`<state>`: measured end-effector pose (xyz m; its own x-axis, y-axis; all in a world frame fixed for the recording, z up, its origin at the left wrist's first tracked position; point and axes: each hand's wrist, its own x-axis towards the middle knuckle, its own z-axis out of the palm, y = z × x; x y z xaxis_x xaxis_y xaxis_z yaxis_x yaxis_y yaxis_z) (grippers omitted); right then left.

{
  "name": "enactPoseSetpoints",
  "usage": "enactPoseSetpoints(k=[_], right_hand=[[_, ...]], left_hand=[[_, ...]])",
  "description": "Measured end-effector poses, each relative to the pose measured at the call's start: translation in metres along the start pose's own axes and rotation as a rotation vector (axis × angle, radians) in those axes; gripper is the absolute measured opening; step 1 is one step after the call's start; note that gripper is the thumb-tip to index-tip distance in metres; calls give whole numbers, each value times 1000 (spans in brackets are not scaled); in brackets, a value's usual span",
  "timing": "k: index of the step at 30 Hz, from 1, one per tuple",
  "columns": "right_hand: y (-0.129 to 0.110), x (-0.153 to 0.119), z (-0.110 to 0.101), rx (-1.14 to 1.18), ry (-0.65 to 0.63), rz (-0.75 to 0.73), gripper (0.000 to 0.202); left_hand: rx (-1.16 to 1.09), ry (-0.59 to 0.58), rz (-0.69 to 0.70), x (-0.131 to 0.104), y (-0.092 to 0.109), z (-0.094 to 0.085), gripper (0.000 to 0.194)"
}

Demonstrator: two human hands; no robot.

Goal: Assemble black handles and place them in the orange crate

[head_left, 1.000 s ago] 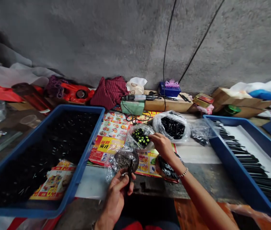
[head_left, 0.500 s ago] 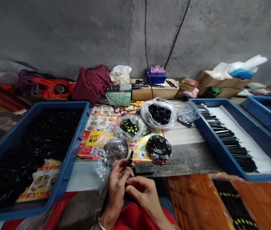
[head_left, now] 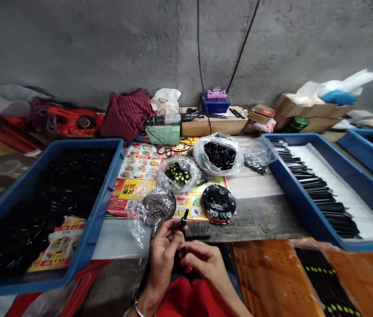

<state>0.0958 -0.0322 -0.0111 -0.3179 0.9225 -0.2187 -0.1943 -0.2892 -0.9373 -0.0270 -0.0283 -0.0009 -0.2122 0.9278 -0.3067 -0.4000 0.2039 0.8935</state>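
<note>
My left hand (head_left: 165, 248) grips a slim black rod-like piece (head_left: 184, 218) that points up past the fingertips. My right hand (head_left: 204, 259) is close beside it, thumb and fingers pinched on a small dark part (head_left: 184, 251) whose kind I cannot make out. Just beyond the hands sits a dish of small metal pieces (head_left: 158, 208) wrapped in clear plastic. Behind it, a plastic-lined bowl holds black and yellow-green pieces (head_left: 177, 174). A round black patterned pad (head_left: 218, 202) lies to the right.
A blue tray (head_left: 105, 193) with many black pieces stands left. At right, another blue tray (head_left: 305, 207) holds a row of black strips. A plastic bag (head_left: 202, 152) of black parts sits at centre back. A power screwdriver (head_left: 171, 119) rests against the wall side.
My right hand now shows a small dark part between its fingertips, close to my left hand. The black piece in my left hand stands slightly higher and further right. The view has shifted slightly.
</note>
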Motion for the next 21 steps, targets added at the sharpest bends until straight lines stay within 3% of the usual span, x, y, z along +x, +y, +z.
enactPoseSetpoints(k=[6, 14, 21], right_hand=[[-12, 5, -26, 140, 242, 69, 33], [-11, 7, -22, 159, 307, 46, 29], [-9, 3, -22, -11, 337, -69, 19]], left_hand=[[75, -111, 11, -7, 0, 4, 33], [197, -200, 41, -8, -8, -1, 28], [183, -217, 27, -11, -10, -1, 28]])
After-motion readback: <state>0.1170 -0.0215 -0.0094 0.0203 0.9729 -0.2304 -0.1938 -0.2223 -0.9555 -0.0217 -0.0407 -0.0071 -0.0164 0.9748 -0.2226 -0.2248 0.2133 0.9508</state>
